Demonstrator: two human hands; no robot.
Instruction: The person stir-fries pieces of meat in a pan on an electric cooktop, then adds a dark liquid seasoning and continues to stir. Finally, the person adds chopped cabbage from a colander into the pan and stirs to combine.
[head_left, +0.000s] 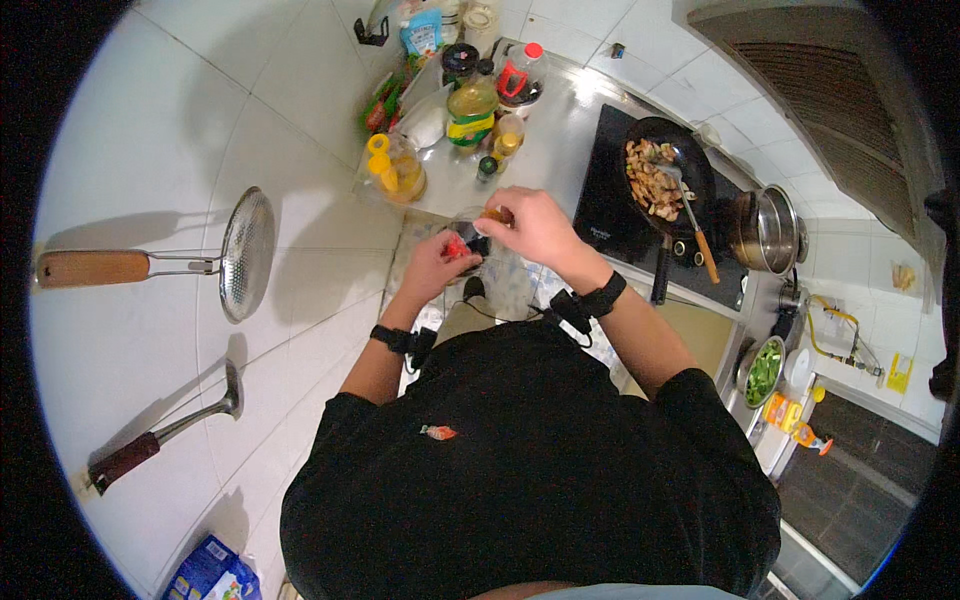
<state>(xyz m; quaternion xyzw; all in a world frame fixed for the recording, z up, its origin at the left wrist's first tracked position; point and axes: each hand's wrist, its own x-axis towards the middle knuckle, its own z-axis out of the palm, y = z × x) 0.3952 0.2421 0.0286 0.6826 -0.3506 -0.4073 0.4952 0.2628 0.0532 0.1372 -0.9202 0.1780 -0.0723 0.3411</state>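
In front of my body, over the gap by the counter's edge, both hands work close together. Between the fingers of my left hand (435, 268) is a small red object (455, 246), too blurred to name. My right hand (536, 225) pinches a small amber-brown item (496, 217), mostly hidden by the fingers. A dark, partly see-through object (472, 234) shows between the two hands; I cannot tell whether either hand holds it. Just beyond them, on the steel counter (551, 142), stand a small green-capped bottle (487, 169) and a yellow-lidded clear container (401, 178).
On the black cooktop (600, 172) sits a wok (694, 150) of cooked meat pieces with a wood-handled spatula (690, 210). Right of it stand a steel pot (772, 229) and a bowl of cut greens (765, 371). Oil (472, 109) and sauce bottles (523, 75) crowd the back corner. A skimmer (247, 255) and ladle (191, 424) hang left.
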